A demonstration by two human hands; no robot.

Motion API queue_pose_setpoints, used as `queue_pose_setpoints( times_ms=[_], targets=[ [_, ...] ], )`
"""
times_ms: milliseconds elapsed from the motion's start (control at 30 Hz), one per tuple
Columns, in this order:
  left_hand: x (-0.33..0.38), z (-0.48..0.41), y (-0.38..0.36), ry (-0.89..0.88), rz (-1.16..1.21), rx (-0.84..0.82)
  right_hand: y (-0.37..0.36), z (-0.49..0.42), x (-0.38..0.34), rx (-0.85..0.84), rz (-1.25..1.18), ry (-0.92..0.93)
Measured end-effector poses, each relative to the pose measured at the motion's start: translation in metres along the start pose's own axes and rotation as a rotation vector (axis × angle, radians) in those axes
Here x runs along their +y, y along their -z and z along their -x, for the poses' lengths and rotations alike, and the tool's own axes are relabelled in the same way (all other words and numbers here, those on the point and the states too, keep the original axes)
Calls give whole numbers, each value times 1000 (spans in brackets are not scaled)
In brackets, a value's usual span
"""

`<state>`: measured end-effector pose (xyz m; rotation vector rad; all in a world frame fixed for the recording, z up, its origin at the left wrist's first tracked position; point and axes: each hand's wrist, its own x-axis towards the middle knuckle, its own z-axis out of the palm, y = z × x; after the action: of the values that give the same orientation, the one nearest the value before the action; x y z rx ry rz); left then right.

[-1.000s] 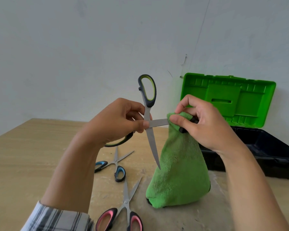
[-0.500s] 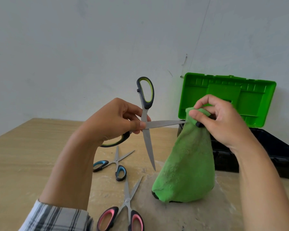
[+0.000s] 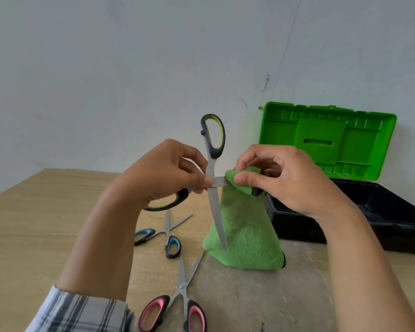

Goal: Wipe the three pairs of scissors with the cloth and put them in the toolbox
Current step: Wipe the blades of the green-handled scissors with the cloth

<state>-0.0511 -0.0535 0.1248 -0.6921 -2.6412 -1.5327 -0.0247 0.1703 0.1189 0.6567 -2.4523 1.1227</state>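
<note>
The left hand [image 3: 168, 173] is gripping the green-handled scissors [image 3: 215, 212] near the pivot and holding them in the air above the middle of the counter [image 3: 34, 224]. The scissors are gaping wide: one blade is pointing down, the other is lying level towards the right. The right hand [image 3: 288, 178] is pinching the green cloth [image 3: 244, 231] round that level blade, thumb and fingers curled onto the fold. The rest of the cloth is hanging down towards the counter.

The blue-handled scissors [image 3: 168, 233] are lying open on the counter below the left hand. The pink-handled scissors [image 3: 182, 291] are lying open just beside them, nearer the front edge. The toolbox [image 3: 393, 212] is sitting at the back right of the counter, its green lid [image 3: 328, 140] standing up against the wall [image 3: 106, 80].
</note>
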Motion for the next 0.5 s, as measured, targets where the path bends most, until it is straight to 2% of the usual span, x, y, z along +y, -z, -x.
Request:
queue_pose_setpoints(
  times_ms=[133,333,500],
  targets=[
    [1,-2,-2,-9,2,13,-2,0,-2,7,74,10],
    [1,-2,-3,-50,5,21,-12,-1,-3,107,143,52],
    [1,-3,-6,-70,16,-64,-10,-1,-2,175,113,16]
  ],
)
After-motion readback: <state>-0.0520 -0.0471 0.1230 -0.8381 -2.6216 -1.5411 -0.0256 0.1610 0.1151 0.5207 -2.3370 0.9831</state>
